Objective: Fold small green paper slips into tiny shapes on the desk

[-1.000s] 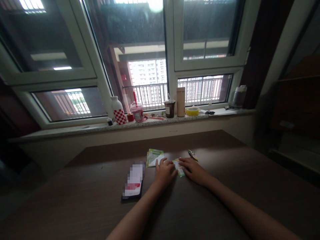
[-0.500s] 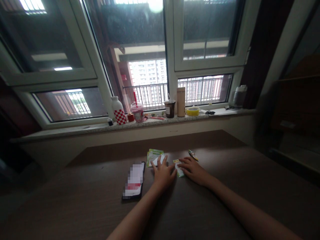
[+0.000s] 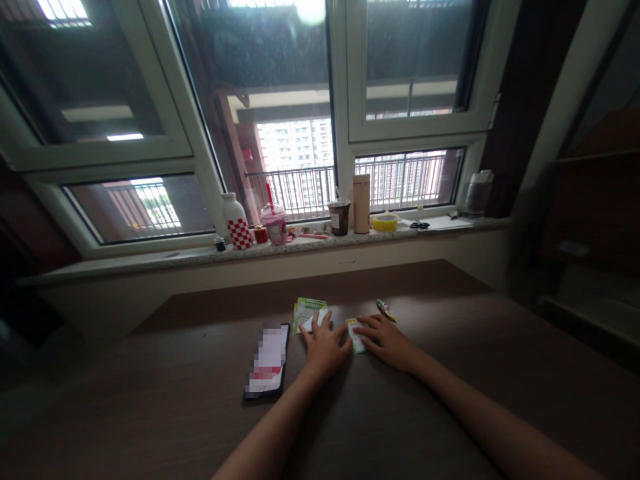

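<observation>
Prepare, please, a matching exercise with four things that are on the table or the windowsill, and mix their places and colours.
1. phone
2. tape roll
3. white bottle
4. small printed piece

A. yellow, on the windowsill
B. between the left hand and the right hand
C. on the table, left of both hands
D. red checks on its lower part

Pairs: 1-C, 2-A, 3-D, 4-B.
</observation>
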`<state>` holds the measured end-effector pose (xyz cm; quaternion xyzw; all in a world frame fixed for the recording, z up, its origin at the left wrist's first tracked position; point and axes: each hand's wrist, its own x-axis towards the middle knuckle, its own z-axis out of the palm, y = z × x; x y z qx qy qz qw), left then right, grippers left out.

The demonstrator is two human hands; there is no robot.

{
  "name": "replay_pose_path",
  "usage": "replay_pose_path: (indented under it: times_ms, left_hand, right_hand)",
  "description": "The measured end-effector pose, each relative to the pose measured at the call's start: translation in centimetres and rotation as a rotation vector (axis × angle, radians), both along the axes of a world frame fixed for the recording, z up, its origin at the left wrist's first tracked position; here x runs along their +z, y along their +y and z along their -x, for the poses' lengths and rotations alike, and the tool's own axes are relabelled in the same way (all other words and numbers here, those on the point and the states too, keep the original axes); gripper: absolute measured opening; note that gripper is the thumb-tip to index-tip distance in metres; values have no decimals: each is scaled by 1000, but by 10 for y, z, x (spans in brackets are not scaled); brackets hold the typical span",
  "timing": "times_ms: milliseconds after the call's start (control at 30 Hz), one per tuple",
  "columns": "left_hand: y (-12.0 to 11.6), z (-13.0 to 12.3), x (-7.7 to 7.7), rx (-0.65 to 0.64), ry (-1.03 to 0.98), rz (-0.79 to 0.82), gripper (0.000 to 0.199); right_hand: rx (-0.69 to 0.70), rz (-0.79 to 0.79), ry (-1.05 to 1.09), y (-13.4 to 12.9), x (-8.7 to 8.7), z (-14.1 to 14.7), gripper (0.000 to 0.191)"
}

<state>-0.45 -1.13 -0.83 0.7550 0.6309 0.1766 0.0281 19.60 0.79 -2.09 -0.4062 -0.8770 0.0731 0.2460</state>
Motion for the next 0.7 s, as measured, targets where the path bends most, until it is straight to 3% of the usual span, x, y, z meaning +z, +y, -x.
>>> replay_pose_path:
  times_ms: [700]
  left_hand:
    - [-1, 0, -1, 20, -18, -14, 39]
  right_hand:
    - [-6, 24, -17, -1, 1, 0, 39]
